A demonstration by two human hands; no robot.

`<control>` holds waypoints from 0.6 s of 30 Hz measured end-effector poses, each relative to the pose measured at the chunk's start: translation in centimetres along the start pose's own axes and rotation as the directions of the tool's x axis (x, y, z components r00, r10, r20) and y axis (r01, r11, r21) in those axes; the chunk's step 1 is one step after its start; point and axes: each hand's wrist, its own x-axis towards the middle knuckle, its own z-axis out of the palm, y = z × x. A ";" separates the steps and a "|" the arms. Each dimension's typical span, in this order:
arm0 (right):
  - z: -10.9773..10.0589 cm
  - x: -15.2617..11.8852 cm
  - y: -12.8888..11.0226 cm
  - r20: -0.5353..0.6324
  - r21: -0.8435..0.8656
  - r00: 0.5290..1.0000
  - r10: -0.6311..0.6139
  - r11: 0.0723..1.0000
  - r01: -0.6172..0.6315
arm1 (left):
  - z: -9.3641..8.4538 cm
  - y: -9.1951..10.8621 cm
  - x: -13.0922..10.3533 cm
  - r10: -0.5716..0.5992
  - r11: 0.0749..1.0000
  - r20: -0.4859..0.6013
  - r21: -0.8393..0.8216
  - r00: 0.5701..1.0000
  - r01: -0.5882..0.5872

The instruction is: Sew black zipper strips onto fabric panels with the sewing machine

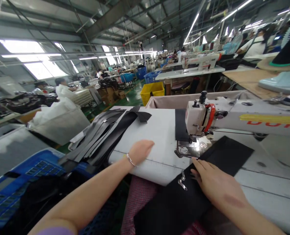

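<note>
My left hand (141, 151), with a bracelet at its wrist, is slightly blurred over the white table (159, 130); its fingers look curled, and what they may hold is hidden. My right hand (214, 179) rests with fingers stretched on a long black fabric piece (169, 202), beside the sewing machine's metal plate (190, 149). That fabric runs diagonally from the lap across the table. Small metal pieces (182, 181) lie on it. Another black piece (181, 125) is at the left of the sewing machine head (196, 117).
Dark fabric strips (103, 130) are heaped at the table's left edge, above a blue basket (44, 160) with dark material. A yellow bin (152, 93) stands beyond the table. At the right is a fan base (282, 81). People sit at other tables farther back.
</note>
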 end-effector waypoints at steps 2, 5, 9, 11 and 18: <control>0.8 -0.8 -0.7 -0.065 0.056 0.997 -0.046 0.997 0.050 | -0.7 -5.2 0.5 -0.171 0.983 -0.042 0.063 0.984 0.173; 1.1 -2.2 -0.4 -0.085 0.167 0.993 -0.078 0.982 0.091 | -1.5 -11.9 0.4 -0.375 0.917 -0.050 0.126 0.926 0.378; 1.0 -3.7 0.4 -0.017 0.231 0.992 -0.126 0.965 0.127 | -1.6 -16.6 -0.1 -0.472 0.871 0.013 0.162 0.881 0.464; 1.0 -4.5 0.1 0.003 0.171 0.989 -0.148 0.974 0.145 | -1.6 -17.7 0.2 -0.478 0.869 0.040 0.168 0.878 0.466; 0.6 -7.4 0.0 -0.059 0.134 0.965 -0.257 0.955 0.263 | -3.4 -17.0 0.9 -0.379 0.922 0.150 0.141 0.913 0.360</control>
